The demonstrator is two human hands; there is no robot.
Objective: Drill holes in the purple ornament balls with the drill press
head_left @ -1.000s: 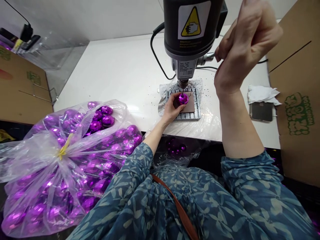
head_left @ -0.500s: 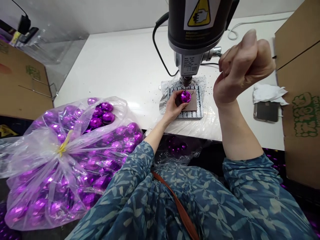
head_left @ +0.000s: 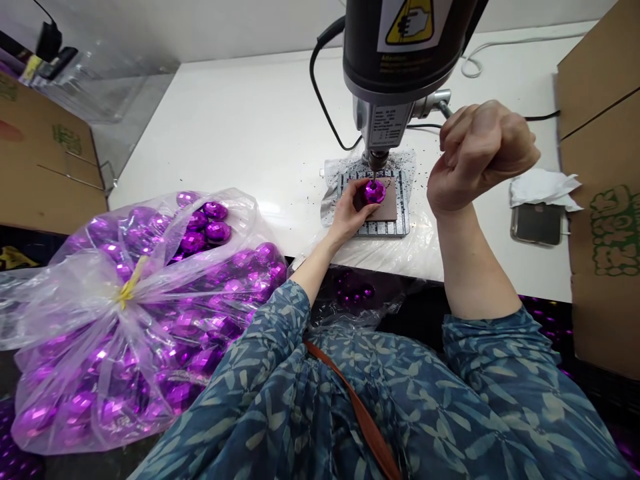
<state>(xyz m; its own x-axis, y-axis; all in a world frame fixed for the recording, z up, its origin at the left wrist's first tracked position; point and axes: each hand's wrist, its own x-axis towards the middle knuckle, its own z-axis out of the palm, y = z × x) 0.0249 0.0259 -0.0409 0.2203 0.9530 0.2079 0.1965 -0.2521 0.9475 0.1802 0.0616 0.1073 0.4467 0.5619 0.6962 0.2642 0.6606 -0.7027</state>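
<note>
My left hand (head_left: 349, 212) pinches a shiny purple faceted ball (head_left: 375, 192) between thumb and fingers. The ball sits on a brown square board (head_left: 387, 212), which lies on the slotted metal base (head_left: 404, 225) of a drill press (head_left: 407, 67). Right over the ball is the drill chuck (head_left: 377, 162), its bit reaching down to the ball's top. Whether the bit is inside the ball I cannot tell. To the right of the machine, my right hand (head_left: 483, 150) is closed around the feed lever (head_left: 444, 109); its gripped end is hidden by the fingers.
A tied clear plastic bag (head_left: 150, 320) full of purple balls bulges at the left. Dark shavings lie round the base. A phone (head_left: 537, 223) and crumpled tissue (head_left: 543, 188) rest at the right, beside a cardboard box (head_left: 600, 160). Another cardboard box (head_left: 47, 167) stands at the left.
My right hand has come down a little with the feed lever, and the drill chuck sits slightly lower over the ball. My left hand keeps its hold. The view has shifted slightly.
</note>
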